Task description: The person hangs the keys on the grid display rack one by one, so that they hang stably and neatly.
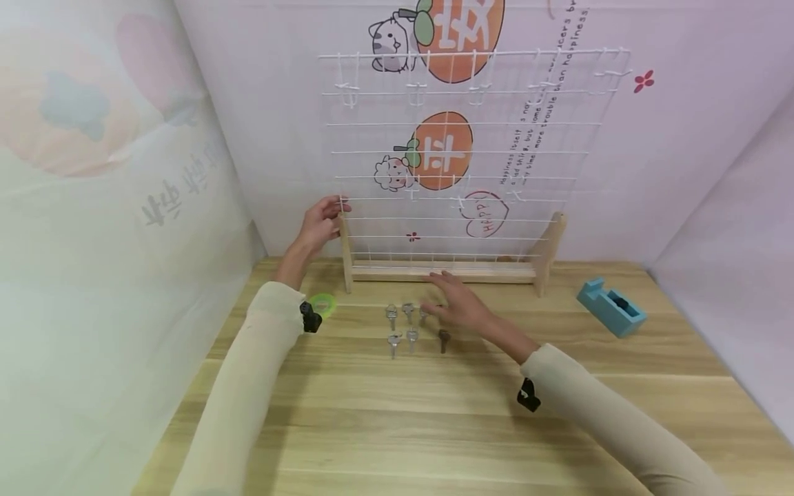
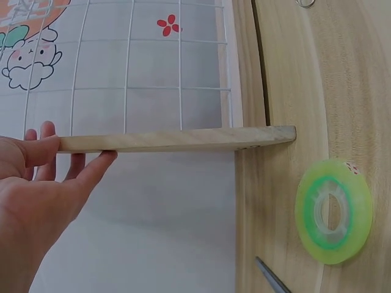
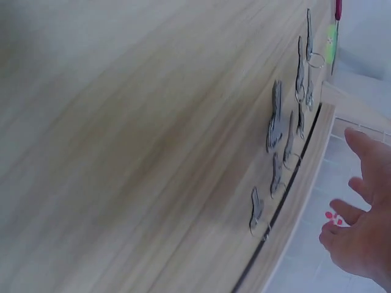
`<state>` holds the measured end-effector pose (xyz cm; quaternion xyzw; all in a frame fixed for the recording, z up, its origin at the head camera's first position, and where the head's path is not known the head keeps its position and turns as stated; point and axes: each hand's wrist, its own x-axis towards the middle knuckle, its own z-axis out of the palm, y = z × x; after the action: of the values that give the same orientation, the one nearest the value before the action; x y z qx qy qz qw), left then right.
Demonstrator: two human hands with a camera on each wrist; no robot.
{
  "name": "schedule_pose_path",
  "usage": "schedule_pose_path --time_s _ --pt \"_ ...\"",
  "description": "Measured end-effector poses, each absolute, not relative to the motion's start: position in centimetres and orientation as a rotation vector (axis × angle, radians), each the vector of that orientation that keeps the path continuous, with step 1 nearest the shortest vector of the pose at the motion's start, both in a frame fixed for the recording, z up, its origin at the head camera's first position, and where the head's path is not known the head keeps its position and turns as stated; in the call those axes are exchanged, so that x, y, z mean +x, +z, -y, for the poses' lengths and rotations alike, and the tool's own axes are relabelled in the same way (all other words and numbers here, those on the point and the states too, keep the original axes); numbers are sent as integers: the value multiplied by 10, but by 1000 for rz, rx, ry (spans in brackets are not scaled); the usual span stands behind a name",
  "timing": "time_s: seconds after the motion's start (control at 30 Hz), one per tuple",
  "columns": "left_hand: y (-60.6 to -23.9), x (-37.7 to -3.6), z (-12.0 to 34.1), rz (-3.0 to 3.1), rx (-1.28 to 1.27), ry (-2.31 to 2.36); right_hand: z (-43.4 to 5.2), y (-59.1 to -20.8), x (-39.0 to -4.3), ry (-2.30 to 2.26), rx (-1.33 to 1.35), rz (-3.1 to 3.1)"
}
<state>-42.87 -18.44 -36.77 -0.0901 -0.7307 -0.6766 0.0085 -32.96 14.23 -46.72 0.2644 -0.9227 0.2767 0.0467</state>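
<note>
your right hand (image 1: 460,305) hovers flat, fingers spread and relaxed, over the small metal keys (image 1: 411,324) lying in two rows on the pale wooden table (image 1: 397,427); five silver ones and one dark one show, and the hand may hide more. left of them lies one roll of green tape (image 1: 323,304). behind, your left hand (image 1: 321,224) touches with straight fingers the left wooden upright (image 1: 344,251) of the one white wire grid rack (image 1: 455,151), standing against the wall. one blue tape dispenser (image 1: 611,306) sits far right.

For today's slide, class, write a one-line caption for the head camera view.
Left hand steadies the wire grid rack's wooden post while the right hand reaches over the keys on the table.
</note>
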Motion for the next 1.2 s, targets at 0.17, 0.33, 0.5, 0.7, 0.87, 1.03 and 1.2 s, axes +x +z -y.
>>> schedule_pose_path --time_s 0.17,0.33,0.5,0.7,0.87,1.03,1.2 --pt "-367 -430 187 2302 -284 -2119 -130 -478 -338 900 924 2753" --pt "-367 -431 188 2330 -262 -2125 -120 -482 -341 899 1017 2722" --pt "-366 -432 188 2335 -249 -2116 -105 -483 -345 890 1073 2745" --pt "-368 -431 186 2283 -245 -2134 -87 -486 -354 806 1105 2789" --pt "-369 -430 187 2246 -224 -2162 -74 -487 -359 745 1048 2842" --pt "-371 -430 186 2237 -201 -2170 -67 -488 -362 723 997 2909" --pt "-369 -430 186 2232 -202 -2170 -64 -486 -362 699 993 2950"
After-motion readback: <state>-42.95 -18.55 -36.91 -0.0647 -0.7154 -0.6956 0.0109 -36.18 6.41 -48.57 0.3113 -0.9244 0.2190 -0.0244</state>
